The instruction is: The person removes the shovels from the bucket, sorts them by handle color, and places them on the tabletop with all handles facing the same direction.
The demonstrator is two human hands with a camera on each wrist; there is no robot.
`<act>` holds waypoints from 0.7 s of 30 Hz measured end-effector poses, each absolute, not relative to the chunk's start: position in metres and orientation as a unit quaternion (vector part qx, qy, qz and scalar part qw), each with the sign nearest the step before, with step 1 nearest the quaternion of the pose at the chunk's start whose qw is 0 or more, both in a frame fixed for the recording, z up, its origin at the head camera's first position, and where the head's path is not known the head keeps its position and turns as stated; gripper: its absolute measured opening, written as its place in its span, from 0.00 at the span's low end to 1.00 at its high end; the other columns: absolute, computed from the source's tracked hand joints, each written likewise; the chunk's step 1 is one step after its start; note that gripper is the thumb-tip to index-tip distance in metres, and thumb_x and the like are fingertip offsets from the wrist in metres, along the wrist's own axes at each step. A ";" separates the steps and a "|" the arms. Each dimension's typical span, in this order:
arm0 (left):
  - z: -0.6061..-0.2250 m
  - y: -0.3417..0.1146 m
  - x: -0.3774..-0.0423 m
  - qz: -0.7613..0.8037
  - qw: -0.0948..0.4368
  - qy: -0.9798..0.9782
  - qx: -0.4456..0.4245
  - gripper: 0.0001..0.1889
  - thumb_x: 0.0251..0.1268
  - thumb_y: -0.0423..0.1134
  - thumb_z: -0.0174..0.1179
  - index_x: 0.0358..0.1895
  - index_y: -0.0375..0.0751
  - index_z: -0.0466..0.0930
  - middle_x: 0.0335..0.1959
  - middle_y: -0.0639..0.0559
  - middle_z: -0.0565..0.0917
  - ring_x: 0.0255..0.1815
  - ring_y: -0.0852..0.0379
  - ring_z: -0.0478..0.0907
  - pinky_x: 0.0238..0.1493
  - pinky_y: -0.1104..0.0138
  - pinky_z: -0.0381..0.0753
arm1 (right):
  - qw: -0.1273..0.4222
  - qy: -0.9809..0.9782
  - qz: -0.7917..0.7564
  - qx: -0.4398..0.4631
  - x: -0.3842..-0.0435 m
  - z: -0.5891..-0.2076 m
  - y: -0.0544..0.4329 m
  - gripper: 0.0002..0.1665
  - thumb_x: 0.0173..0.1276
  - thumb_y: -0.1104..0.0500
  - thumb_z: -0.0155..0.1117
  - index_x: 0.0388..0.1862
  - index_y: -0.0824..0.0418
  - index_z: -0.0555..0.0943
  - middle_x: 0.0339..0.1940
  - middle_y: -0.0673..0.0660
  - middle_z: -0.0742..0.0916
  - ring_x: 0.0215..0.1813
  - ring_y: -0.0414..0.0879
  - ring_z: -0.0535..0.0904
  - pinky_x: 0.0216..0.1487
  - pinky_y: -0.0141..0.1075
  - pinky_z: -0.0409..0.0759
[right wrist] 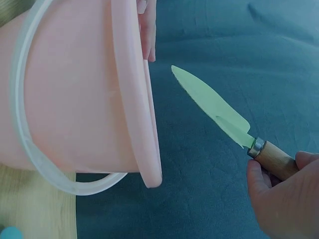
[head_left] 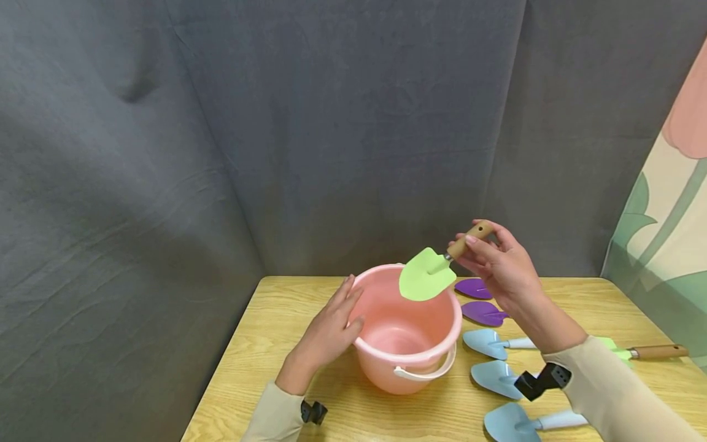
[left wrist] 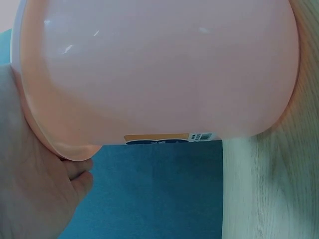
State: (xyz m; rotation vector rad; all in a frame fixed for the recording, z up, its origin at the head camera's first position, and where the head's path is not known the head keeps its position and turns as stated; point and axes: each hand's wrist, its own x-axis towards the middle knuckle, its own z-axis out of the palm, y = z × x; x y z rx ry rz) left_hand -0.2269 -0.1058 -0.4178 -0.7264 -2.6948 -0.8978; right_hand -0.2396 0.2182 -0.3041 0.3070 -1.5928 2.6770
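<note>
A pink bucket (head_left: 386,368) with a white handle (head_left: 425,374) stands upright on the table. My left hand (head_left: 331,325) holds the bucket's left rim, its thumb reaching over the edge; the left wrist view shows that hand (left wrist: 35,174) against the rim. Above the bucket's far right rim, my right hand (head_left: 505,264) grips a small garden trowel by its wooden handle (head_left: 468,240). The trowel's light green blade (head_left: 428,276) tilts down to the left, over the bucket opening. In the right wrist view the blade (right wrist: 212,107) is apart from the rim.
Right of the bucket lie two purple trowel blades (head_left: 483,313), several light blue trowels (head_left: 497,376) and another green trowel with a wooden handle (head_left: 660,351), partly hidden by my right arm. Grey cloth (head_left: 353,135) hangs behind the wooden table (head_left: 243,368).
</note>
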 end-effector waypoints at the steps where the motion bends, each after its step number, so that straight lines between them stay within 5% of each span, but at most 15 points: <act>1: -0.417 -0.106 -0.227 -0.306 0.105 -0.914 -0.247 0.33 0.74 0.49 0.51 0.79 0.44 0.60 0.84 0.53 0.47 0.83 0.49 0.50 0.74 0.46 0.63 | 0.008 -0.510 0.855 0.098 -0.239 -0.304 0.220 0.27 0.71 0.66 0.65 0.64 0.57 0.67 0.44 0.56 0.91 0.47 0.49 0.90 0.51 0.39 0.85; 21: -0.418 -0.105 -0.225 -0.308 0.100 -0.914 -0.244 0.32 0.75 0.48 0.51 0.79 0.45 0.60 0.84 0.55 0.46 0.83 0.52 0.49 0.75 0.48 0.62 | 0.016 -0.466 0.880 0.096 -0.229 -0.307 0.249 0.26 0.72 0.68 0.62 0.65 0.57 0.67 0.46 0.58 0.90 0.48 0.51 0.90 0.49 0.41 0.86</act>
